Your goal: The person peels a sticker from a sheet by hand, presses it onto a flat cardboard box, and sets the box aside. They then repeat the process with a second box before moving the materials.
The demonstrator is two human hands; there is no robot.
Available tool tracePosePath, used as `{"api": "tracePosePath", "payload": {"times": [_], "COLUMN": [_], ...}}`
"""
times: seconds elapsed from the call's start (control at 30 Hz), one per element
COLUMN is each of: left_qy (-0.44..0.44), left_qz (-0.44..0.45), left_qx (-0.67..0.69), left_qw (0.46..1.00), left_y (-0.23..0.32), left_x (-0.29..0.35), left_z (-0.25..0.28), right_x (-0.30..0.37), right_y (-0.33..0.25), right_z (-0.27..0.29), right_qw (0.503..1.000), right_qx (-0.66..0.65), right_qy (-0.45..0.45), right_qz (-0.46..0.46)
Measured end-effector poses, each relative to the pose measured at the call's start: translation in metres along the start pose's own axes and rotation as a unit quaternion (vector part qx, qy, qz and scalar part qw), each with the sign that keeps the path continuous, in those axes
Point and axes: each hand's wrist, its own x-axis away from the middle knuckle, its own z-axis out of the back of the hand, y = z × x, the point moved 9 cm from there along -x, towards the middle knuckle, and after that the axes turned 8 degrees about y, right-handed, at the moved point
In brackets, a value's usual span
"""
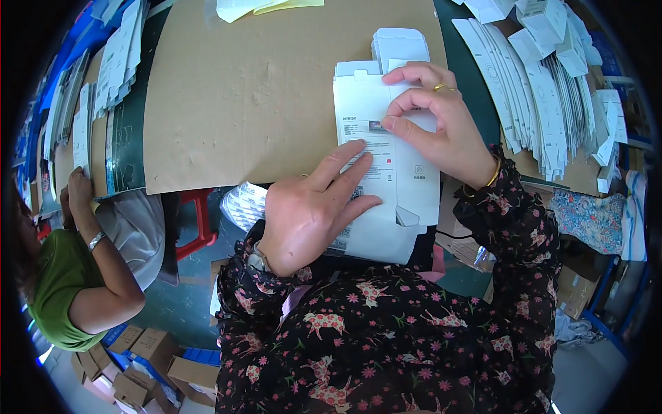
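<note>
**benchwatcher:** So what's each hand doing here?

**foldguy:** The left hand (310, 207) is flat, fingers spread and pressed down on the lower part of a flat white carton blank (386, 165). It isn't gripping, just pinning it. The right hand (441, 131) has thumb and forefinger pinched together on a small dark sticker (377, 126), right at the fingertips, near the blank's upper middle.

**benchwatcher:** And where's the blank sitting?

**foldguy:** Under both sets of fingers, on a brown cardboard sheet (262, 96), with its bottom end hanging past the sheet's near edge toward the person's lap. Beyond the right fingertips there's another white carton (400, 45). Out past the right knuckles is a fanned stack of white blanks (545, 110). Off the left fingers' side, a co-worker in green (62, 283) has a hand at more stacks.
</note>
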Motion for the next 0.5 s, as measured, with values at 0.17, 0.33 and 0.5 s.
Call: {"api": "tracePosePath", "payload": {"times": [0.17, 0.33, 0.5], "left_qy": [0.008, 0.008, 0.005], "left_qz": [-0.003, -0.006, -0.004], "left_qx": [0.022, 0.022, 0.024], "left_qw": [1.000, 1.000, 1.000], "left_y": [-0.0013, -0.0020, -0.0016], "left_x": [-0.0042, -0.0049, -0.0054], "left_z": [0.0003, 0.0000, 0.0000], "right_x": [0.0015, 0.0016, 0.0010], "right_y": [0.0010, 0.0028, 0.0036], "right_z": [-0.0012, -0.0027, -0.0026], "right_qw": [1.000, 1.000, 1.000], "right_qx": [0.006, 0.003, -0.002], "right_qy": [0.004, 0.003, 0.000], "right_qz": [-0.003, 0.001, -0.005]}}
